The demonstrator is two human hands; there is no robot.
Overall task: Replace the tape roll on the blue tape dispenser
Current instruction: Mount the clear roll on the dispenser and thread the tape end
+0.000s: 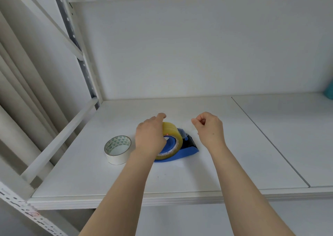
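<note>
The blue tape dispenser (187, 152) lies on its side on the white shelf board (180, 178), with its black cutter end pointing right. A yellowish clear tape roll (173, 129) sits on its blue hub. My left hand (149, 136) wraps over the left side of this roll, thumb on top. Just right of the cutter, my right hand (210, 129) hovers with thumb and forefinger pinched; a faint clear strip of tape seems to run from them. A white tape roll (118, 150) with a green triangle pattern inside its core lies flat to the left of my left hand.
The shelf's back wall stands close behind the dispenser. A white rail (59, 140) and a perforated metal upright (86, 77) bound the left side. A seam (270, 142) splits the shelf boards at right. A teal object (328, 91) shows at the far right edge.
</note>
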